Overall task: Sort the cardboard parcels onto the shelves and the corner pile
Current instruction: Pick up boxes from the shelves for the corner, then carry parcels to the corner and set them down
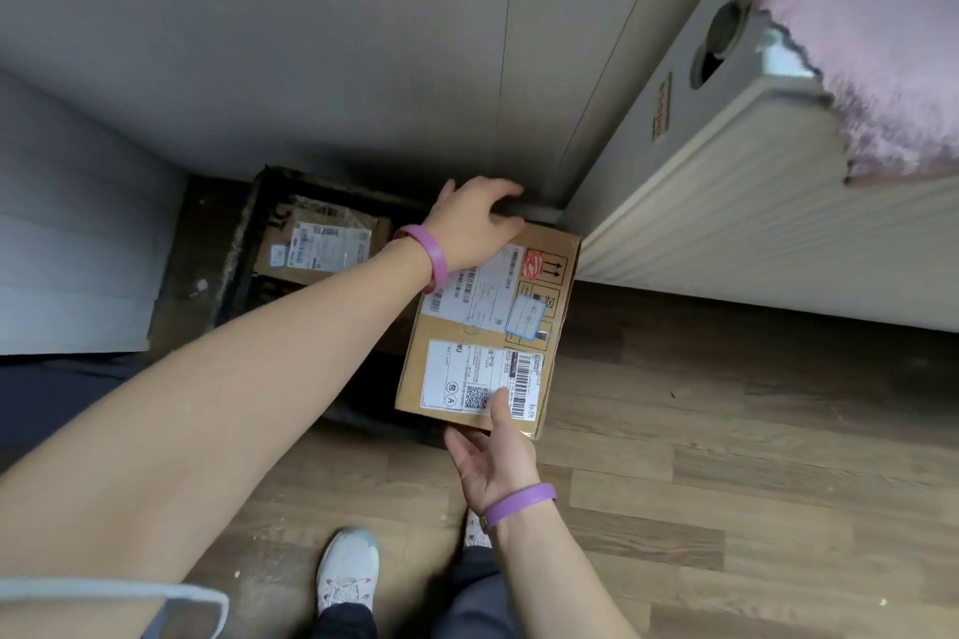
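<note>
A brown cardboard parcel (pixel 488 327) with white shipping labels and a blue sticker is held low over the floor near the room's corner. My left hand (pixel 475 223) grips its far edge, fingers curled over the top. At the near edge my right hand (pixel 493 451) holds the parcel, thumb pressed on the barcode label and fingers under the box. In the corner behind it a second cardboard parcel (pixel 322 244) with a white label lies on top of a larger dark box (pixel 244 223).
Grey wall panels (pixel 311 42) close off the corner. A white ribbed cabinet (pixel 752 234) topped with a pink fluffy cover (pixel 872 42) stands to the right. Wood-look flooring (pixel 726 457) stretches to the right and near. My shoe (pixel 347 571) is below the parcel.
</note>
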